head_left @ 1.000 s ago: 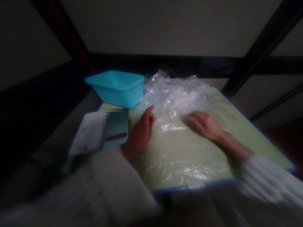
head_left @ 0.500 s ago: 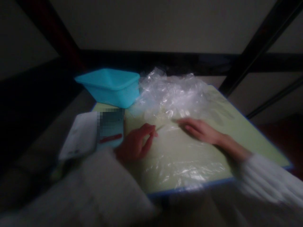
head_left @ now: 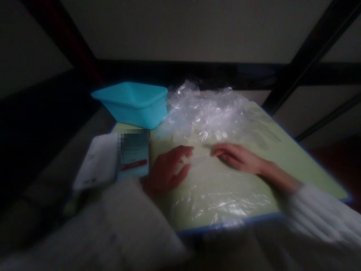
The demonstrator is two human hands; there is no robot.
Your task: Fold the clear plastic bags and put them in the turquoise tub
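Observation:
My left hand [head_left: 170, 171] is over the left part of a clear plastic sheet [head_left: 222, 199], its thumb and fingers apart and nothing visible held. Opposite it, my right hand [head_left: 239, 158] lies low over the same sheet, fingers bent and drawn together at the tips. Anything small between those fingertips is too blurred to make out. A faint pale streak runs between the two hands. Behind them the clear plastic rises into a crumpled, shiny heap [head_left: 208, 109].
A turquoise plastic basin [head_left: 146, 111] stands at the table's back left. Left of my left hand lie a phone-like flat item [head_left: 134, 150] with a red strip and a white flat object [head_left: 97, 162]. The yellow-green tabletop [head_left: 304, 169] has a blue edge.
My left hand has opened from a pinch and shifted slightly right. The right hand's stretched fingers have bent in at the tips. The basin and plastic heap stay in place.

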